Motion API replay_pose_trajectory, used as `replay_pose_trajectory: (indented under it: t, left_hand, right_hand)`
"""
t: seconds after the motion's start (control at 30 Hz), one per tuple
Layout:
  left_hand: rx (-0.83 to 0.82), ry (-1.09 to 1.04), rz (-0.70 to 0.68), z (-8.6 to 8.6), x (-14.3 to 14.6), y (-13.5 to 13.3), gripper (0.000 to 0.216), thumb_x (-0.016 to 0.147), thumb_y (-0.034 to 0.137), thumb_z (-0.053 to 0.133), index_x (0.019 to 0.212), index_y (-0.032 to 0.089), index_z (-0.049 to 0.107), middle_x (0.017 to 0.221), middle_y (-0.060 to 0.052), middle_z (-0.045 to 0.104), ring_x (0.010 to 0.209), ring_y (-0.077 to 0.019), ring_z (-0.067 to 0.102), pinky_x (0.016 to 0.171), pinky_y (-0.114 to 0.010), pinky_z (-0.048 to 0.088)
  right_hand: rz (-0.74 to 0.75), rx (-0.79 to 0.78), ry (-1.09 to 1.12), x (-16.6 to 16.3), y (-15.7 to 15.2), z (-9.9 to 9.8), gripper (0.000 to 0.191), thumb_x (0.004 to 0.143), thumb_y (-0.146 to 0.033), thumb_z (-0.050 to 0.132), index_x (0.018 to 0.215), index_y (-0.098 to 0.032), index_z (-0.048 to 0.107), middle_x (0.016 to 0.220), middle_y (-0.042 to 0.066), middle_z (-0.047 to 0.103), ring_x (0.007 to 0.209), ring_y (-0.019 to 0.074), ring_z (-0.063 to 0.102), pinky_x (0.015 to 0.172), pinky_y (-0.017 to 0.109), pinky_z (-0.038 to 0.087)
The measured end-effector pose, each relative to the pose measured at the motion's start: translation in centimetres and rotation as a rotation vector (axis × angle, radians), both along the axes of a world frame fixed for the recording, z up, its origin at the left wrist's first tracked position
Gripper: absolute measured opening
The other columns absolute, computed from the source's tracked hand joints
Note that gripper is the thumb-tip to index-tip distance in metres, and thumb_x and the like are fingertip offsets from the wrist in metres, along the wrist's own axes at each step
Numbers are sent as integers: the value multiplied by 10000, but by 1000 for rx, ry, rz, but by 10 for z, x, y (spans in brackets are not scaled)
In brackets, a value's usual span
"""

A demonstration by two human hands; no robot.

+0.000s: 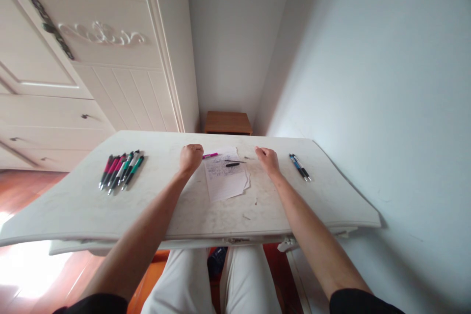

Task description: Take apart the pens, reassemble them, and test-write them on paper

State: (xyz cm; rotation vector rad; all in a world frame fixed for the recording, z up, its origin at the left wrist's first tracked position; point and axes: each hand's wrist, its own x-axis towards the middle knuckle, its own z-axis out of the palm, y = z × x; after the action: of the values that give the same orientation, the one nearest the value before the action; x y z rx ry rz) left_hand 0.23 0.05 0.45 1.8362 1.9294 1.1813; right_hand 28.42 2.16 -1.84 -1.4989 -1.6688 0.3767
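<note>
My left hand (pixel 191 158) rests on the white table as a closed fist, with nothing showing out of it. Right beside its knuckles lies a pink pen barrel (pixel 210 155), at the upper left edge of a scribbled sheet of paper (pixel 224 189). On that sheet lie a thin dark pen refill (pixel 235 161) and a short black pen part (pixel 232 165). To the right of the paper, my right hand (pixel 268 159) is also a fist on the table, nothing visible in it. Two pens (pixel 300 167), blue and silver with black grips, lie farther right.
A bunch of pink, green and white pens (pixel 120 171) lies on the left of the table (pixel 162 221). Small scraps are scattered near the paper. Beyond stand a cream cabinet (pixel 121 78) and a wooden box-like stand (pixel 228 121); a wall borders the right.
</note>
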Motion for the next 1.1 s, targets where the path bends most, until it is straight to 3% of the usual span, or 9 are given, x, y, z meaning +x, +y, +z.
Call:
replay_pose_trajectory:
  t: [0.17,0.3,0.47,0.63,0.83,0.93,1.1]
  left_hand:
    - [98,145,-87,-7,-1,3,243,700,139,419,688,178,659,789,-71,681,761,-195,589,704,-277,412]
    - [60,285,-194,-13,-3,5,281,807,325,527,972,178,702,967,-108,692,922,-255,572,850,-346,424]
    - [20,304,-285,-13,-11,6,198,794,330,603,850,217,755,956,-108,710,960,-281,566,904,-381,409]
    - [79,17,-248,-6,-25,4,225,770,397,635,795,209,755,892,-89,724,890,-241,597,849,-350,445]
    - [35,-741,-262,-1,-35,-6,468,709,559,677,898,131,701,836,-89,706,687,-137,604,647,-261,469]
    - [-45,-799,-323,-3,-36,-9,481,681,541,722,901,115,685,869,-108,707,727,-143,624,668,-258,481]
    - [-126,-726,-368,-6,-26,-11,547,668,584,707,934,108,661,937,-140,707,801,-208,669,667,-288,500]
  right_hand:
    - [5,-4,-2,0,1,-2,469,854,-491,417,488,-197,395,451,-44,344,483,104,312,514,254,224]
    - [6,-1,-3,1,2,-4,468,852,-485,427,484,-196,399,442,-47,338,478,105,319,515,257,222]
    - [6,-5,-10,0,1,-2,465,847,-488,421,484,-197,413,433,-40,355,485,111,327,517,256,232]
    - [6,-9,-11,-1,0,0,457,839,-487,421,484,-200,414,428,-37,349,483,116,336,508,259,222]
    - [15,-11,-26,-2,-1,1,458,840,-487,414,484,-200,425,429,-36,365,481,115,333,513,261,224]
    - [22,-15,-27,-2,-1,1,459,842,-480,422,481,-198,424,432,-39,361,480,112,335,519,260,229]
    - [36,10,-21,-3,-2,0,450,860,-448,428,490,-192,429,446,-47,361,482,105,345,527,251,248]
